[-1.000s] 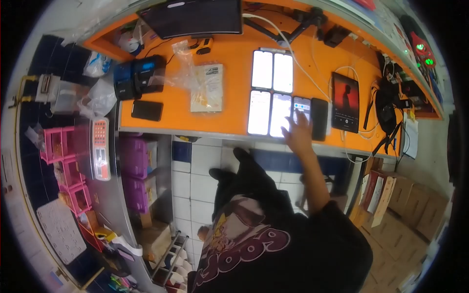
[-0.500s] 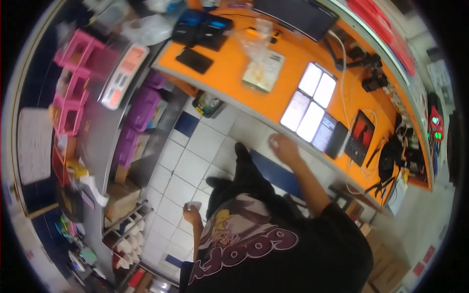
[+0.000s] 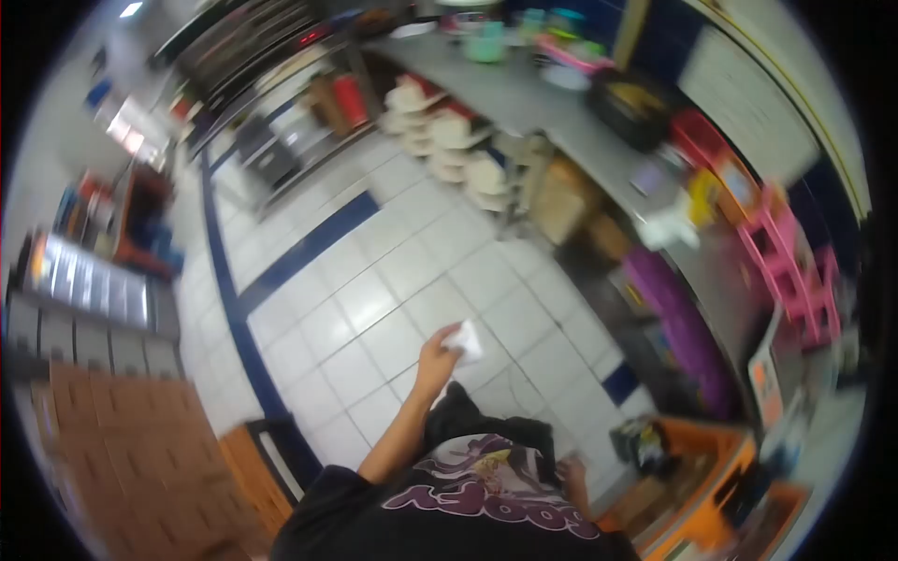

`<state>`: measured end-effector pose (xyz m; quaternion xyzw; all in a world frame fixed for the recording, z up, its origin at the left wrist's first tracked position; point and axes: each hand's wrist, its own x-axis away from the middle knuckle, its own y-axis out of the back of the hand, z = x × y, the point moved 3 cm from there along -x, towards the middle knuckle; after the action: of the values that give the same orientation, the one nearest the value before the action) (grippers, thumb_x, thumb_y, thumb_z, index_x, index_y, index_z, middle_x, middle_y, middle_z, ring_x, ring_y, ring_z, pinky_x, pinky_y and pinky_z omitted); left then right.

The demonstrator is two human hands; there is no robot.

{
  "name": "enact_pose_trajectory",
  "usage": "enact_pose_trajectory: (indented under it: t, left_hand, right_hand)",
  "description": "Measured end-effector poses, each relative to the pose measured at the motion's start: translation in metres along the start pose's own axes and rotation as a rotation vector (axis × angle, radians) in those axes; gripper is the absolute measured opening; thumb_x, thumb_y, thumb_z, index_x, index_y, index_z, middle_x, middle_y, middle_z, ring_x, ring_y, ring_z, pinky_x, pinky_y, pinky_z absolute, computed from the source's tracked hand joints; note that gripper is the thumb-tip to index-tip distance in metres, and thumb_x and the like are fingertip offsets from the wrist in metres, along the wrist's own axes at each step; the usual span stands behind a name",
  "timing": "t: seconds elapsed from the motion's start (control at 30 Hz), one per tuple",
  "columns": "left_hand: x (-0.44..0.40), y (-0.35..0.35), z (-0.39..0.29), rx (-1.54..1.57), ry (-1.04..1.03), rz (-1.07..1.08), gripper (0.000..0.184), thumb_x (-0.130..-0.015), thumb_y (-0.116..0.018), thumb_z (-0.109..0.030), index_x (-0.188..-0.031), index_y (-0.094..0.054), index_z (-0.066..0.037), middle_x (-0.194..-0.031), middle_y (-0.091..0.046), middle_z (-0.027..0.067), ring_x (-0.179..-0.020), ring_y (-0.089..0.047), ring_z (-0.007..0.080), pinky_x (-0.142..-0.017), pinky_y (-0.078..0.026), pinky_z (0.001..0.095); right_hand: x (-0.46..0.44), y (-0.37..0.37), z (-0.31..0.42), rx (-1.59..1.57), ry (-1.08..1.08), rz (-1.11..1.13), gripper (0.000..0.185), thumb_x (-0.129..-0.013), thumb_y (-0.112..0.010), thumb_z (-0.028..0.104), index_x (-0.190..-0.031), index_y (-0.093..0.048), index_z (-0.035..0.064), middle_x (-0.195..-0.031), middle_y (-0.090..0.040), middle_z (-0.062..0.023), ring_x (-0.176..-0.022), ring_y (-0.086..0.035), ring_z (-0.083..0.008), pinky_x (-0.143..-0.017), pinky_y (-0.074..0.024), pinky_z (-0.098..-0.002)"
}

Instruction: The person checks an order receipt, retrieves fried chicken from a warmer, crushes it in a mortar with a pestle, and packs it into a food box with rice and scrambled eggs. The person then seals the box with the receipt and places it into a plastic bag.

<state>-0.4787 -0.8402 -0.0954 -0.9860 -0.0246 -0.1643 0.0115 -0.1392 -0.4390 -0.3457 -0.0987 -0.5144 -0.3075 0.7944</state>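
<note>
My left hand (image 3: 437, 363) is held out in front of me over the tiled floor. Its fingers are closed around a small white piece (image 3: 470, 342) that looks like crumpled paper or cloth; the blur hides its exact kind. Low by my right side, my right hand (image 3: 572, 466) is smeared by motion and partly behind my shirt, so its fingers do not read clearly.
A steel counter (image 3: 552, 107) runs along the right, with pink baskets (image 3: 793, 266) on it and purple bins (image 3: 675, 327) below. Stacked white containers (image 3: 449, 140) stand under its far part. Cardboard boxes (image 3: 131, 439) pile up at left; an orange frame (image 3: 734, 467) is close at right.
My view has swung from the orange desk with screens to the aisle between counter and boxes. My left hand, with the white piece, has come forward; my right hand has dropped to my side.
</note>
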Motion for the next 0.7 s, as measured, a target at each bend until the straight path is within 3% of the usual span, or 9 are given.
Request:
enact_pose_trajectory:
  t: [0.1,0.33,0.4,0.47,0.53,0.6,0.7]
  left_hand:
    - [-0.025,0.063,-0.092,0.199,-0.182,0.036,0.066,-0.08,-0.062,0.011,-0.142,-0.047,-0.004,-0.132,-0.055,0.0109,-0.11,-0.059,0.0183,-0.091,-0.049,0.0298]
    - [-0.146,0.196,-0.216,0.336,-0.443,0.092,0.084,-0.077,-0.062,0.015,-0.152,-0.029,-0.003,-0.14,-0.043,0.0127,-0.13,-0.046,0.0221,-0.106,-0.04,0.0351]
    - [-0.179,0.227,-0.238,0.362,-0.473,0.114,0.086,-0.077,-0.063,0.014,-0.153,-0.025,-0.001,-0.141,-0.042,0.0129,-0.132,-0.044,0.0234,-0.11,-0.035,0.0368]
    - [-0.219,0.265,-0.257,0.345,-0.474,0.061,0.087,-0.077,-0.063,0.013,-0.154,-0.025,-0.001,-0.142,-0.041,0.0131,-0.132,-0.043,0.0235,-0.11,-0.034,0.0369]
    - [-0.259,0.298,-0.284,0.326,-0.496,0.001,0.087,-0.077,-0.063,0.012,-0.154,-0.024,-0.001,-0.143,-0.04,0.0134,-0.133,-0.042,0.0237,-0.111,-0.033,0.037]
    - [-0.287,0.335,-0.311,0.277,-0.498,-0.129,0.089,-0.076,-0.064,0.011,-0.154,-0.024,-0.001,-0.144,-0.038,0.0138,-0.135,-0.04,0.0231,-0.111,-0.033,0.0373]
    - [-0.315,0.385,-0.335,0.354,-0.518,-0.243,0.089,-0.076,-0.065,0.01,-0.154,-0.024,-0.001,-0.145,-0.036,0.0139,-0.136,-0.037,0.0227,-0.111,-0.034,0.0372]
  right_hand:
    - [0.004,-0.088,0.065,0.256,-0.069,0.209,0.063,-0.099,-0.045,0.052,-0.143,-0.042,0.0083,-0.119,-0.062,-0.0183,-0.096,-0.061,-0.0311,-0.08,-0.0519,-0.05]
    - [0.048,-0.348,0.248,0.516,-0.242,0.673,0.073,-0.098,-0.041,0.064,-0.141,-0.047,0.0054,-0.128,-0.059,-0.0207,-0.116,-0.055,-0.0341,-0.092,-0.0477,-0.0523]
    - [0.082,-0.434,0.319,0.784,0.041,0.714,0.077,-0.096,-0.039,0.068,-0.14,-0.049,0.0055,-0.13,-0.058,-0.0212,-0.121,-0.051,-0.0352,-0.095,-0.0455,-0.0533]
    - [-0.045,-0.473,0.335,0.898,-0.09,0.485,0.075,-0.096,-0.041,0.068,-0.136,-0.054,0.0059,-0.133,-0.056,-0.0221,-0.122,-0.051,-0.0346,-0.095,-0.0459,-0.0529]
    - [-0.08,-0.563,0.384,1.101,0.017,0.369,0.068,-0.095,-0.048,0.064,-0.132,-0.057,0.0073,-0.123,-0.061,-0.0184,-0.107,-0.058,-0.0295,-0.086,-0.0504,-0.0505]
    - [-0.114,-0.673,0.431,1.213,0.092,0.428,0.057,-0.095,-0.054,0.058,-0.122,-0.063,0.0086,-0.104,-0.065,-0.0128,-0.085,-0.061,-0.0238,-0.074,-0.0524,-0.0475]
    - [-0.106,-0.873,0.5,1.314,0.322,0.536,0.054,-0.095,-0.055,0.055,-0.124,-0.06,0.0096,-0.101,-0.064,-0.0111,-0.082,-0.061,-0.0234,-0.066,-0.0515,-0.0394]
